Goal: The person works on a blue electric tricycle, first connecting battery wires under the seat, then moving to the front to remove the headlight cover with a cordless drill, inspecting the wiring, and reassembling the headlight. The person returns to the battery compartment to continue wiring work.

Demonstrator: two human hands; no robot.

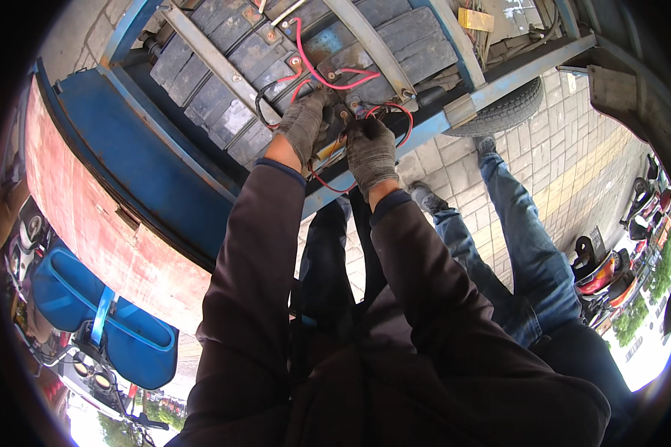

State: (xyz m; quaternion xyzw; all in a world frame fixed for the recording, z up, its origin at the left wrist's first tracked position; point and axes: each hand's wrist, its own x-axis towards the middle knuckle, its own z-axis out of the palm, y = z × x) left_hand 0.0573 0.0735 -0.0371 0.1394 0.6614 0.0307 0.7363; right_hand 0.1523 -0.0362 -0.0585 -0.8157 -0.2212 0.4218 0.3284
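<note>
Both my hands wear grey knitted gloves and work close together at the front edge of a bank of dark batteries. My left hand reaches in beside the battery terminals with its fingers bent; what they grip is hidden. My right hand is closed, fingertips pressed together near a thin red wire that loops round beside it. Between the hands shows part of a yellow piece, too covered to name. A thicker pink-red cable curves across the batteries just beyond my hands.
A blue metal frame with grey crossbars surrounds the batteries. At left is a blue compartment with a worn reddish panel. A tyre sits under the frame. Another person in jeans stands close at right. A yellow block lies far right.
</note>
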